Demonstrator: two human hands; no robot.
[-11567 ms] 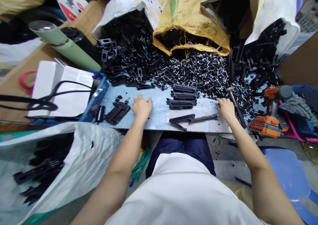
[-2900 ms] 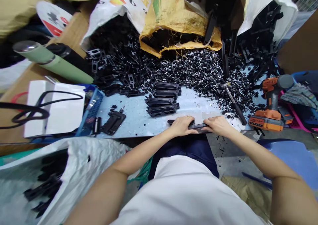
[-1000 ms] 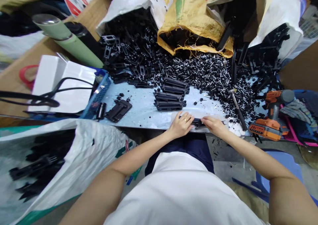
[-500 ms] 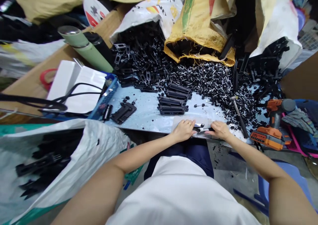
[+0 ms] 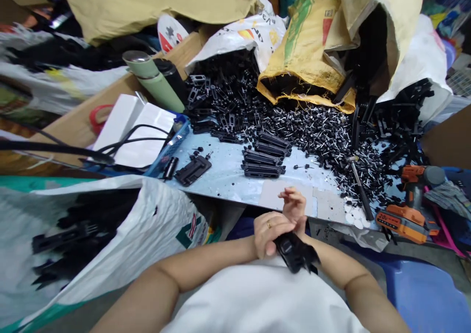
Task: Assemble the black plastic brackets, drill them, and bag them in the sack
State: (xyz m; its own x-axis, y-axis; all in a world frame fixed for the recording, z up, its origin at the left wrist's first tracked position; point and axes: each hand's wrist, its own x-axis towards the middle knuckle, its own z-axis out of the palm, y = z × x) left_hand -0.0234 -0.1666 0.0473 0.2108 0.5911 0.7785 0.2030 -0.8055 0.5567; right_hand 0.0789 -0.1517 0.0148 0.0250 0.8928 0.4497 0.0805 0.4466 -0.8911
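Note:
My left hand (image 5: pixel 271 230), with a ring on one finger, is wrapped around a black plastic part (image 5: pixel 296 255). The part is held in front of my white shirt, and its far end is smeared by motion. Close against it, my right hand (image 5: pixel 295 206) is raised with its fingers loosely bent and apart. Nothing shows between those fingers, but the lower palm is partly hidden by my left hand. Just beyond the hands, a row of long black plastic parts (image 5: pixel 263 170) lies on the light blue tabletop (image 5: pixel 228 188).
Loose black-headed metal pins (image 5: pixel 316 132) and black link-like pieces (image 5: pixel 221 97) are heaped behind. At right are a hammer (image 5: pixel 361 191) and an orange cordless drill (image 5: pixel 410 210). A blue basket (image 5: pixel 176 144) and a white sack (image 5: pixel 158 225) of black parts are at left.
Both hands have drawn back from the table edge toward my body, with the black part now in my left hand. My right hand has lifted and opened. The view has shifted slightly.

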